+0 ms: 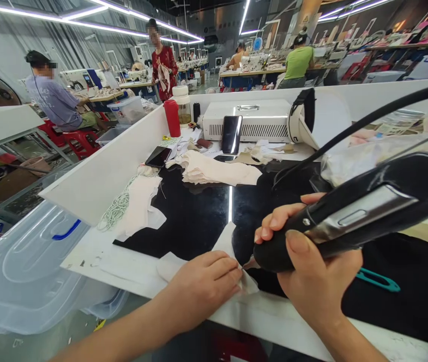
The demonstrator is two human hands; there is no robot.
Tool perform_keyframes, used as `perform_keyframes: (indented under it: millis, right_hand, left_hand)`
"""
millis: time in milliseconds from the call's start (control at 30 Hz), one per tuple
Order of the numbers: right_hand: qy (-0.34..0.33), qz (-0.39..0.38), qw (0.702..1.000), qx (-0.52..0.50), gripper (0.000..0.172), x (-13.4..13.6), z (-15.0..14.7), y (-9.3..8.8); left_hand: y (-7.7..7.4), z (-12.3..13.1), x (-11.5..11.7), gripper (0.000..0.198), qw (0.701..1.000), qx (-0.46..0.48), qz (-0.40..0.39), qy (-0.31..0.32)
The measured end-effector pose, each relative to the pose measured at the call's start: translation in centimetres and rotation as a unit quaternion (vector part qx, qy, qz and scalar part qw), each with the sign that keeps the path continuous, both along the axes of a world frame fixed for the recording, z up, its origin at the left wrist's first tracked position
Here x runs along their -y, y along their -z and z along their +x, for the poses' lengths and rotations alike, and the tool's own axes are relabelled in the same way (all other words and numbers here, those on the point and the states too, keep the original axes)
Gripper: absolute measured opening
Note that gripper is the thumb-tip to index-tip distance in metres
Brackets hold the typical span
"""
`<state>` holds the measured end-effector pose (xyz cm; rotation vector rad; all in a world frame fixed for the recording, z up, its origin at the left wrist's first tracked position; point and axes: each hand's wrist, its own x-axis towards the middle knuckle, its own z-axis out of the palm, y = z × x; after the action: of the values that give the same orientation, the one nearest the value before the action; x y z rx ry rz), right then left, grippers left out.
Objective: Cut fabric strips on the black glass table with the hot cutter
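My right hand (314, 274) is wrapped round a black and silver heated clamp tool (357, 213), whose cable (364, 123) arcs up to the right. The tool's rounded tip (266, 259) rests low over the near edge of the work table. My left hand (202, 284) lies on a small white fabric piece (225, 241) at that edge, its fingers bent and pressing the fabric down just left of the tool's tip. The piece lies partly on a glossy black mat (195, 216).
Cream fabric pieces (217, 171) are stacked behind, with white cord (118, 208) to the left. Two phones (158, 157) (231, 134), a red bottle (172, 118), a white machine box (253, 120) and teal snips (378, 280) lie about. A clear plastic bin (29, 266) stands at left. Other people work at far tables.
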<state>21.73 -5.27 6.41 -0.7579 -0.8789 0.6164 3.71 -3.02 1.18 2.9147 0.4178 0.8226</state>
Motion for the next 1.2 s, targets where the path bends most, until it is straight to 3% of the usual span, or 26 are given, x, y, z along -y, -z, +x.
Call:
perform_keyframes:
  millis: [333, 1200]
  right_hand:
    - [0.0, 0.009, 1.0, 0.001, 0.042, 0.0, 0.0, 0.0]
    - [-0.002, -0.002, 1.0, 0.023, 0.039, 0.3, 0.4, 0.2]
  left_hand:
    - [-0.3, -1.4, -1.1, 0.027, 0.999, -0.023, 0.001, -0.032]
    - [-0.4, -2.0, -1.5, 0.026, 0.997, -0.074, 0.037, -0.01]
